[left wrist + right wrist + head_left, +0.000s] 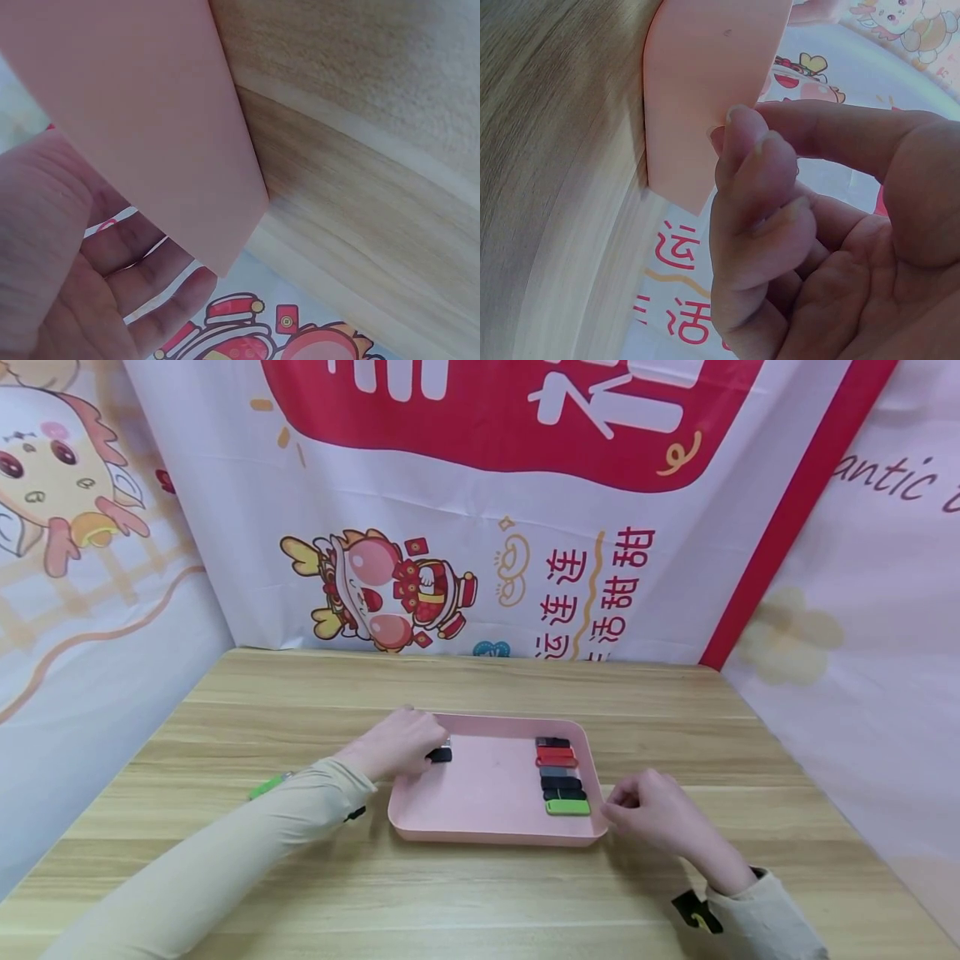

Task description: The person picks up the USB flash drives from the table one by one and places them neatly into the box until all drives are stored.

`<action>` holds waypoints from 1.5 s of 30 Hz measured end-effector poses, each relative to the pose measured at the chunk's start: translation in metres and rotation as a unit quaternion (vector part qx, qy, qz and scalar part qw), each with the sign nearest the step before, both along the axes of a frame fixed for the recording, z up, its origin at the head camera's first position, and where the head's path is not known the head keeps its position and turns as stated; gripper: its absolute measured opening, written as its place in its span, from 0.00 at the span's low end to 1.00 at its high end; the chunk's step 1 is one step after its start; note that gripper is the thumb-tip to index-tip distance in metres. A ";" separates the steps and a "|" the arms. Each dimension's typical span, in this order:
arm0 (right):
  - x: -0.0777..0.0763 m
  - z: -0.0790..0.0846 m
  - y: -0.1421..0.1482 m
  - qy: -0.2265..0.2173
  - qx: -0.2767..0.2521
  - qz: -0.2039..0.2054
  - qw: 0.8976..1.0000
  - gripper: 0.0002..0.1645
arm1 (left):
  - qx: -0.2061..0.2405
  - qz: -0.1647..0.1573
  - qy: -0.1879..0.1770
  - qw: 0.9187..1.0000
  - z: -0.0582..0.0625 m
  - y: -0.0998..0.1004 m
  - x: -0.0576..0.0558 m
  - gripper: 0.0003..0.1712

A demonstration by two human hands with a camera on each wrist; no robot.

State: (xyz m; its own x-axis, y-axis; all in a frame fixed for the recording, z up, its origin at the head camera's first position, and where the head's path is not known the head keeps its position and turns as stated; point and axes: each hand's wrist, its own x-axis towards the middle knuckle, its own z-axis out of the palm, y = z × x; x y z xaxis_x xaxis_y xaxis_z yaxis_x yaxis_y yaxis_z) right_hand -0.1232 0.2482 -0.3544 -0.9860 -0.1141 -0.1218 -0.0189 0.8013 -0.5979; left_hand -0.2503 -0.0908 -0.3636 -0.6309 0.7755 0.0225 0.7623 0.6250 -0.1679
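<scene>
I have the pale pink, rectangular, plastic-looking tray (pixel 487 777) with rounded corners between the 2 hands on the wood-grained table (pixel 480 893). The left hand (pixel 397 743) bends over the tray's left side near the far corner, and the small black stick-like piece with a silvery part (pixel 441 756) lies right at its fingertips, inside the tray and partly covered by them. In my left wrist view the tray's wall hides those tips, so I cannot tell whether they pinch the piece or only touch it. I see the right hand (pixel 648 810) at the tray's right side toward the near corner, fingers curled and thumb drawn in to meet them; whether it grips the rim or merely lies against it, I cannot tell. Just across the rim from it, 1 column of flat pieces runs along the tray's right side: from the near end, a bright green stick (pixel 567 807), dark ones, a grey stick (pixel 553 772), red, then black at the far end. Outside the tray, beyond the left forearm, I find 1 more green stick with a silvery end (pixel 266 787) on the table.
</scene>
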 end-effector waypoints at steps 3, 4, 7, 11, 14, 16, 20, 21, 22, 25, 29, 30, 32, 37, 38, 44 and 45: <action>0.000 0.000 0.000 0.002 0.000 0.002 1.000 0.05 | 0.000 0.004 -0.003 1.000 0.001 0.000 0.000 0.03; 0.000 0.000 0.000 0.003 0.000 0.003 1.000 0.05 | -0.002 0.006 -0.004 1.000 0.001 0.000 0.000 0.03; -0.001 0.000 0.000 0.006 -0.001 0.005 1.000 0.05 | -0.003 0.011 -0.007 1.000 0.001 0.000 0.000 0.04; -0.001 0.000 0.000 0.007 -0.002 0.005 1.000 0.06 | -0.006 0.014 -0.002 1.000 0.001 0.001 0.000 0.04; 0.000 -0.001 0.000 0.004 -0.003 0.003 1.000 0.06 | -0.006 0.009 0.014 1.000 -0.001 0.001 0.001 0.04; 0.001 -0.001 0.000 0.001 -0.004 0.003 1.000 0.06 | -0.006 0.002 0.028 1.000 -0.002 0.000 0.003 0.03; 0.002 -0.002 -0.001 -0.001 -0.008 0.005 1.000 0.06 | 0.004 -0.002 0.038 0.999 0.000 -0.004 0.009 0.04; 0.002 -0.002 -0.001 0.000 -0.007 0.005 1.000 0.06 | 0.010 0.000 0.036 0.999 0.002 -0.006 0.011 0.04; 0.002 -0.002 -0.001 0.001 -0.007 0.005 1.000 0.05 | 0.017 0.003 0.033 0.999 0.004 -0.007 0.013 0.05; 0.002 -0.002 -0.001 0.003 -0.004 0.001 1.000 0.05 | 0.041 0.009 0.028 0.999 0.011 -0.014 0.018 0.05; 0.002 -0.001 -0.001 0.000 -0.002 -0.001 1.000 0.04 | 0.073 0.018 0.023 0.997 0.021 -0.027 0.024 0.04; 0.002 -0.001 -0.002 -0.001 -0.002 -0.002 1.000 0.04 | 0.082 0.021 0.022 0.996 0.023 -0.030 0.025 0.04; 0.002 -0.001 -0.002 -0.002 -0.002 -0.002 1.000 0.04 | 0.099 0.034 0.012 0.994 0.026 -0.036 0.027 0.03; 0.002 -0.002 -0.002 0.000 -0.001 0.000 1.000 0.04 | 0.131 0.059 0.005 0.990 0.031 -0.052 0.032 0.03; 0.002 -0.002 -0.002 0.001 -0.001 0.000 1.000 0.04 | 0.137 0.061 0.007 0.989 0.032 -0.056 0.033 0.04; 0.001 0.000 -0.003 0.006 0.004 0.001 1.000 0.05 | 0.162 0.099 -0.013 0.982 0.045 -0.078 0.042 0.05; 0.001 0.000 -0.003 0.006 0.005 0.002 1.000 0.05 | 0.163 0.110 -0.023 0.980 0.047 -0.083 0.044 0.05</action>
State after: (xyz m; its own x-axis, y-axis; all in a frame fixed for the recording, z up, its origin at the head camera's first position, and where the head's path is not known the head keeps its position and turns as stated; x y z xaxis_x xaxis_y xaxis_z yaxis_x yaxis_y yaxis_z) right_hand -0.1217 0.2455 -0.3549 -0.9869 -0.1166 -0.1116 -0.0286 0.8068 -0.5901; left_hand -0.2065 -0.1734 -0.3162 -0.7879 0.5775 0.2137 0.6055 0.7897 0.0988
